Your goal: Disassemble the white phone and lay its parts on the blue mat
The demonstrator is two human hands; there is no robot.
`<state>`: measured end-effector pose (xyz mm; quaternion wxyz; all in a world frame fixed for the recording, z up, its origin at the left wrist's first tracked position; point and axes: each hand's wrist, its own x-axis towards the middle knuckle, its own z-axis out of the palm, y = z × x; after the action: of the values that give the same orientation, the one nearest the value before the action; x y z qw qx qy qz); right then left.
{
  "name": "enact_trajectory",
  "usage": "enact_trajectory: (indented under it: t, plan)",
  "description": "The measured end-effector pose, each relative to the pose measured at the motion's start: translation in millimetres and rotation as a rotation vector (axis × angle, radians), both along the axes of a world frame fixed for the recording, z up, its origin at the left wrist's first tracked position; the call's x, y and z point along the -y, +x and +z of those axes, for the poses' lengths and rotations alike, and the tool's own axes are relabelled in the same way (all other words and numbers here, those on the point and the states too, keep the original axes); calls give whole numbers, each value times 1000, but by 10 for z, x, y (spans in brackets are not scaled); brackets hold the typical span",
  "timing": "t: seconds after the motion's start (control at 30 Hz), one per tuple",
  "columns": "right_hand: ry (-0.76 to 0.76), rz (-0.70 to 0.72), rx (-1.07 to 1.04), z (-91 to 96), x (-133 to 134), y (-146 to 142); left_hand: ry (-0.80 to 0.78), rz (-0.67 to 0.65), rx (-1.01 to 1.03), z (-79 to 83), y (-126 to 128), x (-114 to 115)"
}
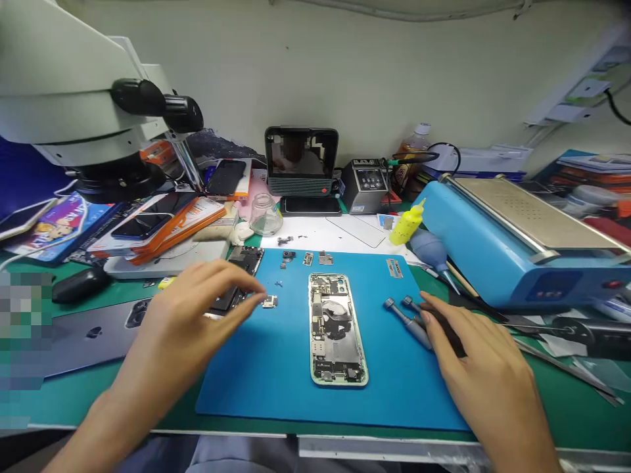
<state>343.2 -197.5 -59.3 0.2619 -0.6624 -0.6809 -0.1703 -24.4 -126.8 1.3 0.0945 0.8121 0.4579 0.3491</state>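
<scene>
On the blue mat lies an opened phone housing, its internal parts exposed. To its left, my left hand reaches over the mat with thumb and forefinger pinched together. Its fingertips are beside a small metal phone part; whether anything is between them is hidden. My right hand is at the mat's right edge, thumb and fingers around a black-handled tool. Next to those fingers lies a grey screwdriver. Behind my left hand, a second opened phone is partly covered.
Small brackets and a camera module lie along the mat's back edge. A dark phone rests at left under a microscope. Right stand a blue heating machine, a yellow bottle and a blower bulb. Tweezers lie farther right.
</scene>
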Motion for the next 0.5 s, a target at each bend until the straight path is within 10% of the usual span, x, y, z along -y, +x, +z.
enact_trajectory:
  t: [0.23, 0.5]
  plan:
    - [24, 56, 36, -67, -13, 47, -99, -87, -330, 13, 233, -560]
    - [25, 69, 39, -81, -19, 62, -19, -104, -471, -147, 493, -689]
